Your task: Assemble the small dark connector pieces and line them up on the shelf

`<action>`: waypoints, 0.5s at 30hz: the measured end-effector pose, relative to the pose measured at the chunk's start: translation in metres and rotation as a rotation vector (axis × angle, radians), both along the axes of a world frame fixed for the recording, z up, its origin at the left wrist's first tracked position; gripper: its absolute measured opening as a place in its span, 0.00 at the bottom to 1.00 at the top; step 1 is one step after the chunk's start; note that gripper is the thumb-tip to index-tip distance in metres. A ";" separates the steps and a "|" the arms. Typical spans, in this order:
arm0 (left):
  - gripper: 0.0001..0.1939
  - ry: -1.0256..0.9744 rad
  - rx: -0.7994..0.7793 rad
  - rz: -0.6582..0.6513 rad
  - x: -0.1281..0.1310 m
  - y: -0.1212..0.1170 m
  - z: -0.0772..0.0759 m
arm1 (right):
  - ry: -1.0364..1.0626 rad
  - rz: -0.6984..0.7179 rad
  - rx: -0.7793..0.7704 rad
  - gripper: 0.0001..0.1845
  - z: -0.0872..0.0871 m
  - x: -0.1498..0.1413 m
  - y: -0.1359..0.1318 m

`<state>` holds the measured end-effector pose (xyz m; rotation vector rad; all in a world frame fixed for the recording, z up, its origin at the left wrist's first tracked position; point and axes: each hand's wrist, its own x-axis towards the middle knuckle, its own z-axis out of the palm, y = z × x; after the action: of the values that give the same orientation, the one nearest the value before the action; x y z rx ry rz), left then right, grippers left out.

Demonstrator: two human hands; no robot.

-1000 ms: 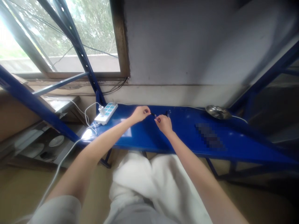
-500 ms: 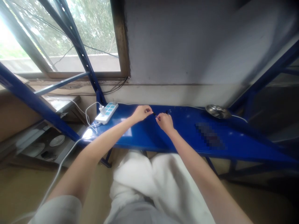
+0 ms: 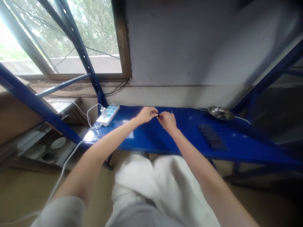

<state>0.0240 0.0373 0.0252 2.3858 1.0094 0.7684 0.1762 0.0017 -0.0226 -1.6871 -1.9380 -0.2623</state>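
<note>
Over the back half of the blue table, both my hands meet at a small black piece. My left hand is closed in a pinch on its left end. From the other side my right hand pinches it too, with fingers curled. The piece is mostly hidden by the fingertips, so its kind cannot be made out. Little space lies between the two sets of fingertips.
A white power strip with a plug in it lies at the table's left end. A shiny metal dish sits at the back right, and a blurred dark patch lies before it. Blue posts rise at the left.
My left hand has shifted slightly right, bringing the fingertips of both hands closer together. Less of the black piece shows between them. My right hand has turned a little.
</note>
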 end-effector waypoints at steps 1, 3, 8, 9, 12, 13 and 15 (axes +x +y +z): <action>0.08 0.010 0.020 -0.017 0.001 0.001 0.000 | 0.007 0.003 -0.001 0.11 0.000 0.000 0.000; 0.08 0.049 0.070 -0.043 0.004 0.004 0.001 | 0.042 0.009 0.000 0.11 -0.002 0.001 0.001; 0.07 0.223 0.257 0.091 0.009 0.023 0.006 | 0.207 0.043 0.046 0.15 -0.026 0.013 0.003; 0.07 0.274 0.278 0.140 0.009 0.028 0.005 | 0.237 0.034 0.053 0.16 -0.033 0.016 0.004; 0.05 0.458 0.276 0.215 0.007 0.044 -0.005 | 0.314 -0.042 0.071 0.16 -0.054 0.029 0.005; 0.04 0.511 0.263 0.223 0.005 0.049 -0.009 | 0.339 -0.061 0.082 0.16 -0.061 0.034 0.005; 0.04 0.584 0.238 0.239 0.002 0.056 -0.018 | 0.383 -0.085 0.114 0.16 -0.071 0.040 0.005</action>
<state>0.0262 0.0936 0.0072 2.8077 1.5232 0.2659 0.2166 0.0069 -0.0933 -1.6113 -1.5451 -0.0714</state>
